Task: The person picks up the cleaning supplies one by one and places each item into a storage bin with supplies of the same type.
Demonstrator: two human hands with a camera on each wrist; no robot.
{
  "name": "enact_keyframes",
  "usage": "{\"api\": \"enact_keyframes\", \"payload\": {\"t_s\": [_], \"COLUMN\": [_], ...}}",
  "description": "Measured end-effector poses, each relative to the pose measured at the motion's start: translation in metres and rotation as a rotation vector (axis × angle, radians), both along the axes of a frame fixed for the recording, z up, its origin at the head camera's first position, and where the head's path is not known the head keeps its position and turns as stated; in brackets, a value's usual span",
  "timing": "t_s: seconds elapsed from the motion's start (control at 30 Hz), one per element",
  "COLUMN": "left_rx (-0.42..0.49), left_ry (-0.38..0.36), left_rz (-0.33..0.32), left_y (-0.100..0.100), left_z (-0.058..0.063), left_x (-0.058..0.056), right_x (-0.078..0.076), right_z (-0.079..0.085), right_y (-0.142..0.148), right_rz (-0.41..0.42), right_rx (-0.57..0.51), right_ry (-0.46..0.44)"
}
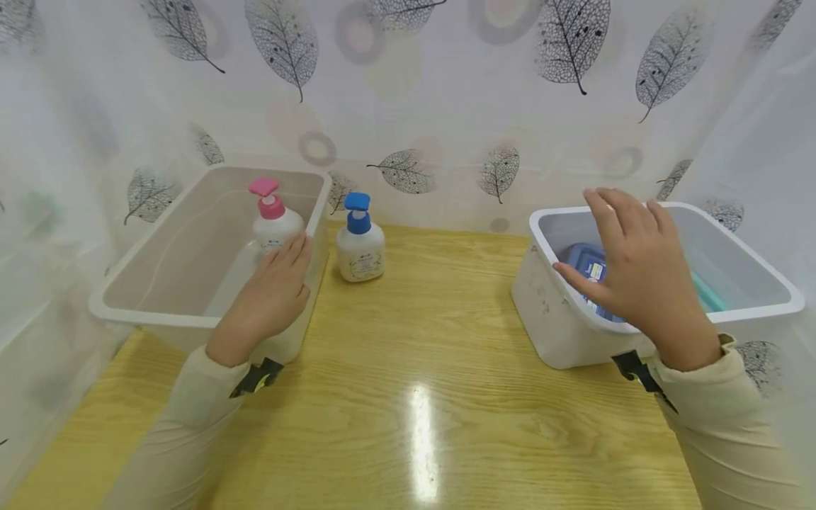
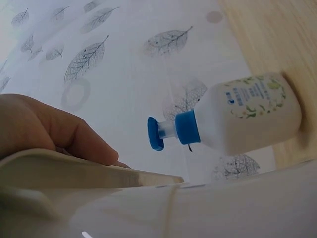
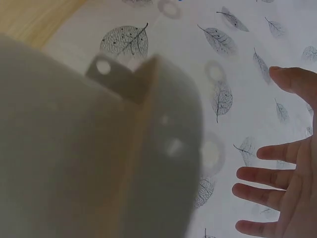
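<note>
My left hand [image 1: 270, 290] lies at the right rim of a large beige tub [image 1: 153, 316], its fingers fairly straight. Inside that tub, just beyond my fingertips, stands a white pump bottle with a pink head [image 1: 280, 225]; its lower part is partly hidden. Outside the tub, to the right, a white pump bottle with a blue head [image 1: 361, 251] stands upright on the table. The left wrist view has my left hand [image 2: 59, 129] against the rim, apart from the blue-headed bottle [image 2: 247, 114]. My right hand [image 1: 644, 265] hovers over a smaller white tub [image 1: 542, 319], fingers spread, holding nothing.
In the white tub lie a dark blue packet with a label [image 1: 588, 263] and a green item [image 1: 707, 292], both partly hidden by my hand. The wooden table [image 1: 408, 340] stretches between the tubs. A leaf-patterned curtain [image 1: 408, 106] hangs behind.
</note>
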State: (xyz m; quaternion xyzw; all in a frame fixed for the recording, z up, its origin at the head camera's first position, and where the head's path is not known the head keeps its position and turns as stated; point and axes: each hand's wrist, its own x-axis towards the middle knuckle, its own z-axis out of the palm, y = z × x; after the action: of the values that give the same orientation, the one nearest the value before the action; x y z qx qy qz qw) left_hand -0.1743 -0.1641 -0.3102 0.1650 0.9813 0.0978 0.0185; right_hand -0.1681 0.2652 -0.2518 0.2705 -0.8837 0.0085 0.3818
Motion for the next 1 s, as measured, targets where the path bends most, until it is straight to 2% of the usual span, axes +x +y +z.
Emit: {"api": "enact_keyframes", "payload": {"t_s": [0.27,0.57,0.9,1.0], "left_rx": [0.005,-0.001,0.012,0.013], "left_ry": [0.004,0.000,0.000,-0.002], "left_rz": [-0.007,-0.010,-0.012,-0.011], "left_y": [0.001,0.001,0.001,0.001], "left_z": [0.002,0.002,0.002,0.002], "left_x": [0.001,0.001,0.002,0.002], "right_x": [-0.005,-0.011,-0.015,-0.018], "right_z": [-0.029,-0.043,-0.048,-0.049], "right_y": [-0.013,-0.021,-0.027,-0.028], "right_rz": [0.029,0.071,-0.084,-0.114], "right_rx": [0.015,-0.016,0.058,0.066], "right_ry": [-0.083,-0.110,-0.278,-0.304]}}
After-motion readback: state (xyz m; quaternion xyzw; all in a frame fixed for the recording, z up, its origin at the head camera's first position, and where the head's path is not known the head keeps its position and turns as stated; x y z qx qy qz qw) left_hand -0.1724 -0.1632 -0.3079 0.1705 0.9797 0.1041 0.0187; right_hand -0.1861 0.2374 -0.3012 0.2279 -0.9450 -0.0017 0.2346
